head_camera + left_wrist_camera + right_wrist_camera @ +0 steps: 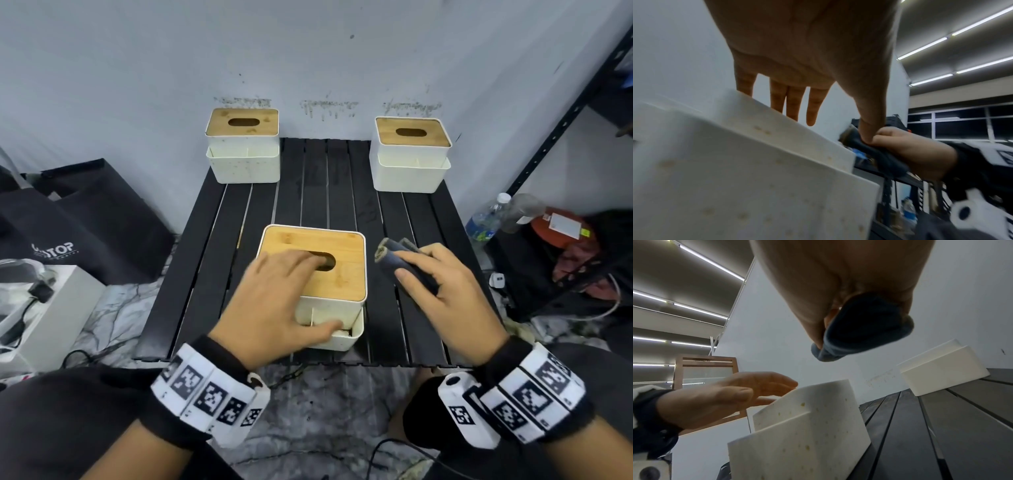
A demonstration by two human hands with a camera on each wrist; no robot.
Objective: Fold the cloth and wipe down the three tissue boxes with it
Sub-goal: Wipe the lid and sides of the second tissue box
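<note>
Three white tissue boxes with bamboo lids stand on the black slatted table (329, 192): one near me (339, 274), one far left (243, 147), one far right (411, 154). My left hand (274, 301) lies over the near box (735, 178) with straight fingers reaching the lid's slot and the thumb at the front compartment. Just right of that box, my right hand (442, 294) grips the folded dark cloth (397, 260), held above the table. In the right wrist view the cloth (865, 331) bulges from the curled fingers, above the near box (807, 434).
The wall runs close behind the far boxes. A black bag (85, 222) and a white box with cables (44, 308) sit on the floor at left. A water bottle (486, 219) and a black metal shelf (565, 130) stand at right.
</note>
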